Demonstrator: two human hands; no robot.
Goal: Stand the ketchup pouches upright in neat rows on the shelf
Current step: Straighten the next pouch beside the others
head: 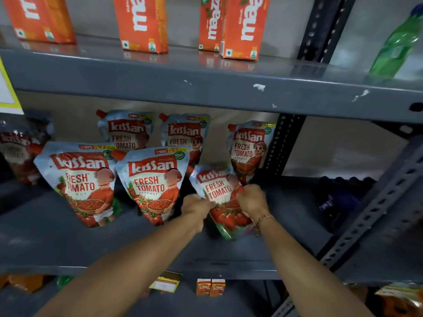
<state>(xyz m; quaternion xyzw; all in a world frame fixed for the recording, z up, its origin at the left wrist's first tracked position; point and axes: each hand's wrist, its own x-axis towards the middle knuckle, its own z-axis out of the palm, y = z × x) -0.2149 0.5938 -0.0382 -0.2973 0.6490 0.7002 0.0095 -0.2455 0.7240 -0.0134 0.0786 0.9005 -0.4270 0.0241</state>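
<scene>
Several Kissan ketchup pouches stand on the grey middle shelf (57, 236). Two stand in front at the left (80, 179) and middle (153, 181). Behind them stand three more pouches: one (128, 131), a second (185, 133) and one at the right (249, 149). A third front pouch (219, 193) leans left between my hands. My left hand (196, 205) grips its left edge and my right hand (251, 199) grips its right edge. A gold bracelet circles my right wrist.
Another dim ketchup pouch (20, 152) sits at the far left. Orange juice cartons (142, 21) and a green bottle (396, 46) stand on the upper shelf. A black slotted upright (283, 143) bounds the bay at right, with a dark blue object (336, 200) beyond it. Small cartons (210, 287) sit below.
</scene>
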